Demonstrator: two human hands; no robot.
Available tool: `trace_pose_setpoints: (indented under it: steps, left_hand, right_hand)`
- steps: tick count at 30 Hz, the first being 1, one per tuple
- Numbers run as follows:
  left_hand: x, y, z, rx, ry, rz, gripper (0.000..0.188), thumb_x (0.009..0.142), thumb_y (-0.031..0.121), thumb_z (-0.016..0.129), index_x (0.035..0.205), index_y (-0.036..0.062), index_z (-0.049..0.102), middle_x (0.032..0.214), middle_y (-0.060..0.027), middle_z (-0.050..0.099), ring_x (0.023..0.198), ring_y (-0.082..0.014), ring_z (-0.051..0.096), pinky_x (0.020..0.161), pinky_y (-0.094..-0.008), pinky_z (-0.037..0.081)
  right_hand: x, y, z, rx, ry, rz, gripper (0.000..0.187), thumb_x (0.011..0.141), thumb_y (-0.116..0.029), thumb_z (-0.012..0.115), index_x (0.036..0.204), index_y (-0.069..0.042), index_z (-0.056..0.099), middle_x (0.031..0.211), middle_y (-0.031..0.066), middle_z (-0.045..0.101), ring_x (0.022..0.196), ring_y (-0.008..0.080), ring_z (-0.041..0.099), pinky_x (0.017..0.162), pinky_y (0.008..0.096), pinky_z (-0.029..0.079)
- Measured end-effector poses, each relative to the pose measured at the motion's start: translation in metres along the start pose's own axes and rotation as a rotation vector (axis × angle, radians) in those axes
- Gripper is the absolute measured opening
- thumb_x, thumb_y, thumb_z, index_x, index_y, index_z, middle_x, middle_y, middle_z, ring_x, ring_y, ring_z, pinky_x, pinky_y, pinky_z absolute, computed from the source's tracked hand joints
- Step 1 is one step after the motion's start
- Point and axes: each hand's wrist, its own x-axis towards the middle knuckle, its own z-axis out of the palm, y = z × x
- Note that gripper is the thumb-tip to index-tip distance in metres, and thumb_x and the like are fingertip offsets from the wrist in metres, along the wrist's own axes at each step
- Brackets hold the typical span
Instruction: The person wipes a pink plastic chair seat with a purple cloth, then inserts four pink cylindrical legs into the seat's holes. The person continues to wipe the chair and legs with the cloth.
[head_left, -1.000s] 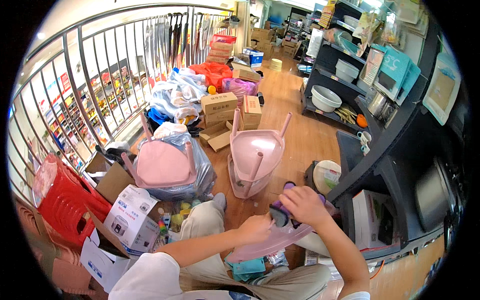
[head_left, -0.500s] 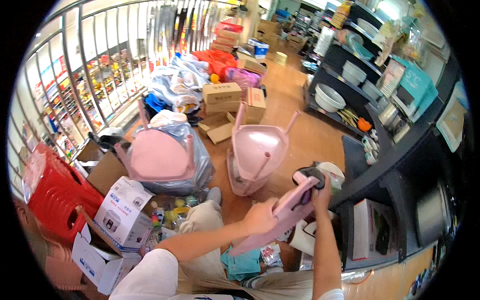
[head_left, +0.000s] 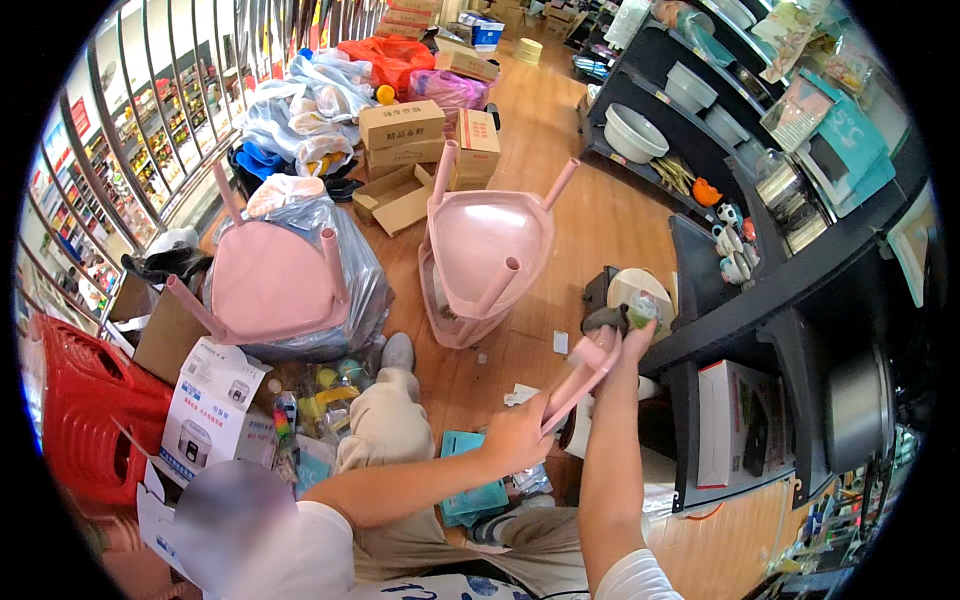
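Observation:
My left hand [head_left: 517,432] is closed around the lower end of a pink plastic panel [head_left: 572,392], shaped like a chair back and seen nearly edge-on. At its upper end my right hand [head_left: 634,345] is closed on a dark grey cloth [head_left: 606,318] pressed against the plastic; some of its fingers are hidden. In front of me, a pink plastic seat [head_left: 490,245] rests on the floor with its legs pointing up. Farther left, another pink seat [head_left: 275,283] lies legs up on a grey plastic bag [head_left: 365,280].
A black shelf unit [head_left: 655,215] with white basins [head_left: 636,134] runs along the right. Cardboard boxes [head_left: 402,125] and a heap of cloth [head_left: 305,105] lie ahead. Red plastic stools [head_left: 85,410] and a white printed box [head_left: 205,410] stand left, beside a metal railing [head_left: 130,130].
The pink panel has turned to a more edge-on, upright angle, with both hands still on it. The grey cloth has shifted at its upper end. My view has shifted slightly.

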Motion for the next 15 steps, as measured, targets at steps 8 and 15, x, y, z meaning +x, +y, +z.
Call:
trace_pose_setpoints:
  steps: [8, 15]
  left_hand:
    - [0.022, -0.014, -0.007, 0.273, 0.131, 0.067, 0.038, 0.074, 0.015, 0.058, 0.109, 0.0003, 0.052, 0.083, -0.0198, 0.064, 0.073, -0.0378, 0.064, 0.061, -0.0461, 0.052]
    - [0.024, -0.035, 0.000, 0.278, 0.035, -0.025, 0.014, 0.072, 0.011, 0.057, 0.068, -0.0005, 0.064, 0.084, -0.0236, 0.064, 0.075, -0.0367, 0.064, 0.062, -0.0445, 0.052]
  right_hand:
    - [-0.104, 0.030, 0.025, -0.123, -0.401, 0.044, 0.046, 0.094, -0.034, 0.042, 0.131, -0.007, 0.045, 0.127, 0.0076, 0.050, 0.116, 0.0229, 0.046, 0.099, 0.0350, 0.037]
    - [-0.151, 0.064, -0.006, -0.160, -0.288, 0.053, 0.035, 0.095, -0.025, 0.044, 0.121, -0.004, 0.050, 0.116, 0.0043, 0.053, 0.107, 0.0163, 0.050, 0.095, 0.0329, 0.039]
